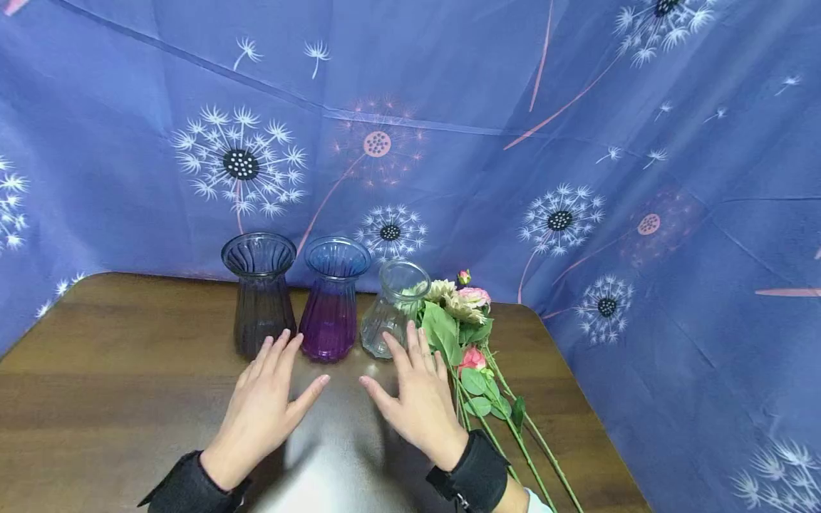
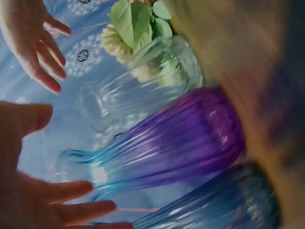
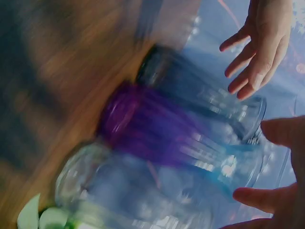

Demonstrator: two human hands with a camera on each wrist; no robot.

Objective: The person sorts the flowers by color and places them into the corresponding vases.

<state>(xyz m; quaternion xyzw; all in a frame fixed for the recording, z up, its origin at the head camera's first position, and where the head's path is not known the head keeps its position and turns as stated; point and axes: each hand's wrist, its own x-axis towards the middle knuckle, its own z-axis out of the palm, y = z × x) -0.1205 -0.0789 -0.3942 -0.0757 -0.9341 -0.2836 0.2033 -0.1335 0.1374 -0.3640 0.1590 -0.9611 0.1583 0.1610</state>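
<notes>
Three ribbed glass vases stand in a row at the back of the table: a dark grey one (image 1: 261, 306), a blue-to-purple one (image 1: 328, 313) and a clear one (image 1: 385, 324). My left hand (image 1: 259, 406), fingers spread, is in front of the grey vase and holds nothing. My right hand (image 1: 420, 399) is likewise spread and empty, in front of the clear vase. Both wrist views show the purple vase (image 2: 186, 138) between the hands; the head view does not show whether any fingertip touches glass. Artificial flowers (image 1: 471, 299) lie right of the clear vase.
Long green flower stems (image 1: 526, 456) run toward the table's front right, beside my right wrist. The brown wooden table (image 1: 115, 377) ends at a blue dandelion-print cloth (image 1: 449, 178) hanging behind and to the right.
</notes>
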